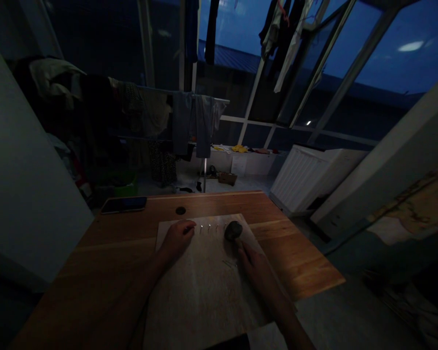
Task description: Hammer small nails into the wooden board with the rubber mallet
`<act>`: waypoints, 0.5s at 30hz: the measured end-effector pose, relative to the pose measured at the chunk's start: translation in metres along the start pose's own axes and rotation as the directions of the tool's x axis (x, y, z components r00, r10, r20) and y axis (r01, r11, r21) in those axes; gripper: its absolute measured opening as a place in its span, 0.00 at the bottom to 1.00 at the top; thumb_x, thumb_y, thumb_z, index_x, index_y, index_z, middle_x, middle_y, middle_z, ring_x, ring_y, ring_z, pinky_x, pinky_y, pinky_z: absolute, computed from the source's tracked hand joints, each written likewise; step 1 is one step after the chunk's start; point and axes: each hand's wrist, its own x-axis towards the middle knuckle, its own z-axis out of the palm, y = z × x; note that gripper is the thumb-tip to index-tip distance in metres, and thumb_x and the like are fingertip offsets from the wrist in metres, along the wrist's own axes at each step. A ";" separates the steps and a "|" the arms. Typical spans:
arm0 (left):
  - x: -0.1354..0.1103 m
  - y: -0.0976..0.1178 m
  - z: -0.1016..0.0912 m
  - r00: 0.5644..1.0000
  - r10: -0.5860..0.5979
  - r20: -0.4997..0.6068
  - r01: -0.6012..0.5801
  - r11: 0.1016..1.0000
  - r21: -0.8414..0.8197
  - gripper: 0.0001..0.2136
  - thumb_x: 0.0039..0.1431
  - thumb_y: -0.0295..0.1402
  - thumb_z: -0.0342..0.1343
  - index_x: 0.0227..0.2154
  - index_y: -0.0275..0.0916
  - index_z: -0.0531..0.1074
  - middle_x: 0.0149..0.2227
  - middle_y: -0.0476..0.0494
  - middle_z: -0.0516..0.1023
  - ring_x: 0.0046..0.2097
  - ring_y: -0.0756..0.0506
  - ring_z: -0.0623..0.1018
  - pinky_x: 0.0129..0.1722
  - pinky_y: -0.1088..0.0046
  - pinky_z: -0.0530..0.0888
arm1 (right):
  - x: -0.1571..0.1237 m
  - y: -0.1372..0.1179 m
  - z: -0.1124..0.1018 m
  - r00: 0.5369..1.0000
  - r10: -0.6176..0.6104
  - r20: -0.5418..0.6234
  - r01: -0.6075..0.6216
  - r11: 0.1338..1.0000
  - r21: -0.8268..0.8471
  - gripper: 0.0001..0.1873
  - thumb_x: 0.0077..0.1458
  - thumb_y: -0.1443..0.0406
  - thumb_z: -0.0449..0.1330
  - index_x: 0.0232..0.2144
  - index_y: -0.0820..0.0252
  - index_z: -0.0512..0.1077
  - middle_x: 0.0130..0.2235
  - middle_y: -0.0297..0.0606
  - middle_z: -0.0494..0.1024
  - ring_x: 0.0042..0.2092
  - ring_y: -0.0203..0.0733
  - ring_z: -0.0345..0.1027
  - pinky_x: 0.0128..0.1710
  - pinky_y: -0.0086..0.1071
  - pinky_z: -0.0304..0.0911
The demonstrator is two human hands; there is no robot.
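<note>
A mallet (233, 231) with a dark rounded head is gripped by its handle in my right hand (253, 265), its head over the far right part of a pale board (195, 296). Several thin shiny nails (209, 228) stand upright in a row across the board's far side, the rightmost close beside the mallet head. At the left end of this row my left hand (178, 238) rests with fingers pinched together; what they hold, if anything, is hidden in the dim light. A few loose nails (227, 264) lie flat on the board, left of my right hand.
The board lies on a wooden table (284, 243). A phone (124, 204) lies at the table's far left corner, near a round dark hole (180, 210). Beyond stand a clothes rack (205, 175) with laundry and a white ribbed appliance or cabinet (301, 175). A dark object (229, 343) sits at the near edge.
</note>
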 end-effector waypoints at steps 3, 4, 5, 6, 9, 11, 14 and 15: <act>0.000 -0.002 0.001 1.000 -0.003 -0.010 0.004 1.000 0.003 0.10 0.56 0.31 0.57 0.37 0.40 0.82 0.42 0.41 0.86 0.43 0.42 0.82 0.50 0.66 0.77 | 0.001 0.000 0.001 1.000 0.009 -0.006 -0.009 1.000 -0.003 0.29 0.70 0.54 0.46 0.61 0.62 0.73 0.54 0.51 0.83 0.54 0.56 0.77 0.56 0.46 0.67; 0.000 -0.002 0.001 1.000 -0.005 -0.013 0.005 1.000 0.004 0.10 0.56 0.31 0.58 0.37 0.40 0.82 0.42 0.41 0.86 0.43 0.42 0.82 0.50 0.66 0.77 | 0.001 0.001 0.001 1.000 0.006 -0.005 -0.006 1.000 0.000 0.29 0.70 0.54 0.46 0.62 0.62 0.73 0.53 0.51 0.83 0.54 0.56 0.77 0.56 0.45 0.68; 0.000 -0.003 0.001 1.000 -0.005 -0.012 0.005 1.000 0.007 0.09 0.56 0.31 0.58 0.37 0.40 0.82 0.42 0.41 0.86 0.43 0.42 0.82 0.50 0.66 0.77 | 0.001 0.001 0.001 1.000 0.003 -0.006 -0.003 1.000 0.003 0.29 0.70 0.54 0.46 0.62 0.61 0.73 0.52 0.50 0.83 0.54 0.56 0.77 0.55 0.45 0.68; 0.000 -0.002 0.002 1.000 -0.003 -0.007 0.003 1.000 0.011 0.09 0.56 0.30 0.58 0.36 0.41 0.82 0.42 0.42 0.86 0.44 0.42 0.82 0.51 0.66 0.77 | 0.001 0.000 0.001 1.000 0.000 -0.008 0.000 1.000 0.003 0.28 0.70 0.54 0.46 0.61 0.61 0.74 0.51 0.50 0.84 0.53 0.56 0.78 0.55 0.45 0.68; -0.001 -0.001 0.003 1.000 0.014 0.002 -0.014 0.999 0.031 0.08 0.56 0.30 0.58 0.36 0.41 0.82 0.42 0.42 0.85 0.45 0.41 0.82 0.53 0.65 0.76 | 0.000 -0.001 0.000 1.000 -0.009 -0.011 0.009 1.000 0.006 0.28 0.70 0.54 0.47 0.60 0.61 0.75 0.51 0.50 0.84 0.53 0.56 0.78 0.54 0.46 0.69; -0.001 -0.001 0.003 1.000 0.029 0.004 -0.029 0.998 0.046 0.08 0.57 0.30 0.58 0.36 0.41 0.82 0.42 0.41 0.85 0.45 0.41 0.81 0.53 0.64 0.75 | 0.000 -0.002 -0.001 1.000 -0.017 -0.016 0.017 1.000 0.015 0.28 0.70 0.54 0.47 0.61 0.60 0.74 0.54 0.50 0.83 0.55 0.56 0.76 0.56 0.46 0.68; -0.002 0.000 0.004 0.999 0.031 0.020 -0.032 0.998 0.056 0.07 0.57 0.30 0.58 0.35 0.41 0.82 0.41 0.41 0.85 0.44 0.41 0.81 0.51 0.65 0.75 | 0.000 -0.003 -0.002 1.000 -0.020 -0.011 0.020 1.000 0.023 0.28 0.69 0.53 0.48 0.60 0.60 0.75 0.57 0.49 0.81 0.58 0.56 0.74 0.59 0.46 0.66; -0.002 0.000 0.004 0.999 0.025 0.023 -0.026 0.998 0.055 0.07 0.57 0.30 0.58 0.35 0.42 0.81 0.40 0.41 0.85 0.44 0.41 0.82 0.50 0.65 0.75 | 0.000 -0.004 -0.002 1.000 -0.014 -0.006 0.014 1.000 0.025 0.28 0.69 0.53 0.48 0.59 0.61 0.76 0.57 0.49 0.81 0.58 0.56 0.75 0.58 0.46 0.66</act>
